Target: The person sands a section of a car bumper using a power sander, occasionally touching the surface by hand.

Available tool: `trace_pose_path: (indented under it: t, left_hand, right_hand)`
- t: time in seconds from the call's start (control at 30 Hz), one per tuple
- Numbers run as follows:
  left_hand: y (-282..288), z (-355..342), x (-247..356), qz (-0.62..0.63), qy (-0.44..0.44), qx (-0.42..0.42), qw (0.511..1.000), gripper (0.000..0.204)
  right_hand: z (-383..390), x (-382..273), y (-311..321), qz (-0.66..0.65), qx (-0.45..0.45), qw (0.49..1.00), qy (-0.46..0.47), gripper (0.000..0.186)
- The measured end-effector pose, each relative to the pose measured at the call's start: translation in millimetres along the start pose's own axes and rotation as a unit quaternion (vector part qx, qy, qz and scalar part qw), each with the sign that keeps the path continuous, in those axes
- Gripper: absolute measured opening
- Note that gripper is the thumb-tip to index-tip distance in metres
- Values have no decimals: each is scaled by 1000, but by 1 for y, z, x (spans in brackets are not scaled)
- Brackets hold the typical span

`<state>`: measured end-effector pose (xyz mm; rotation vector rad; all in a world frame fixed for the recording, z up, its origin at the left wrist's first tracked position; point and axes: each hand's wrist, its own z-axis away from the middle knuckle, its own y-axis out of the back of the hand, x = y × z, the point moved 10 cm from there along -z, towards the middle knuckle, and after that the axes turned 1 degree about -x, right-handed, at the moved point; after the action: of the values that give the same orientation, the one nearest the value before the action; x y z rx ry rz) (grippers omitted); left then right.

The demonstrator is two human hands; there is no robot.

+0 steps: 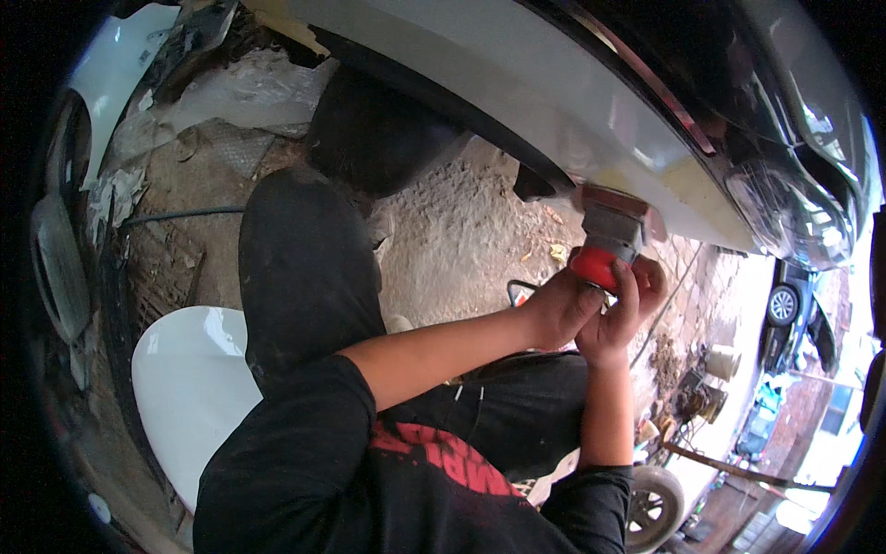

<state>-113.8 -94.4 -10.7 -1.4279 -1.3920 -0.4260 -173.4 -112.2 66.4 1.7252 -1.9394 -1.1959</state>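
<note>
Clamped together on a red-and-grey power sander (607, 238), my left hand (560, 307) and right hand (628, 312) hold its red end, fingers curled around it. Its flat head meets the lower part of a pale car panel (563, 102), near the headlight (773, 198); whether the pad is spinning I cannot tell. Below lies rough, dusty ground (443, 245), with a glossy white panel (189, 379) beyond my bent left leg (309, 268) and a wheel (653, 506) near my right sleeve (591, 506).

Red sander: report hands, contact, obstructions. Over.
Left hand and right hand gripping red sander. Its working face appears against silver panel. Black flap just left of it.
</note>
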Motion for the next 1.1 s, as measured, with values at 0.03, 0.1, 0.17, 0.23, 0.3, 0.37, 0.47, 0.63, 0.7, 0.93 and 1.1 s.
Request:
trace_pose_path:
  t: [0.03, 0.1, 0.17, 0.23, 0.3, 0.37, 0.47, 0.63, 0.7, 0.93, 1.1]
  left_hand:
    - [-2, -1, -6, 3, -7, 5, 1000, 74]
    - [5, -5, 6, -36, -41, 4, 999, 73]
    - [7, -8, 14, -41, -56, -7, 998, 70]
    - [6, -6, 15, -26, -48, 1, 998, 71]
    - [8, -6, 16, -29, -43, 13, 999, 71]
    - [6, -3, 16, -35, -31, 24, 999, 70]
    - [9, -10, 28, -64, -64, 1, 996, 73]
    - [8, -8, 29, -46, -55, -1, 997, 75]
    - [2, -6, 25, -24, -32, 5, 999, 75]
    - [8, -6, 32, -35, -60, -7, 998, 74]
    - [2, -7, 28, -26, -54, -18, 998, 73]
  right_hand:
    - [-1, -1, 3, -6, 14, 1000, 6, 41]
    - [-4, -9, 5, 0, 30, 999, 13, 42]
    - [-10, -14, 7, -13, 48, 999, 16, 44]
    - [-9, -16, 7, 8, 30, 999, 24, 45]
    - [-7, -11, 3, 1, 26, 999, 29, 44]
    - [-6, -12, 5, 3, 30, 999, 26, 43]
    - [-11, -18, 7, 12, 45, 999, 18, 42]
    - [-7, -16, 9, 6, 41, 999, 22, 44]
    - [-6, -15, 11, 12, 36, 999, 26, 45]
    - [-12, -30, 12, 18, 43, 998, 33, 44]
    - [-11, -27, 18, 31, 39, 999, 18, 45]
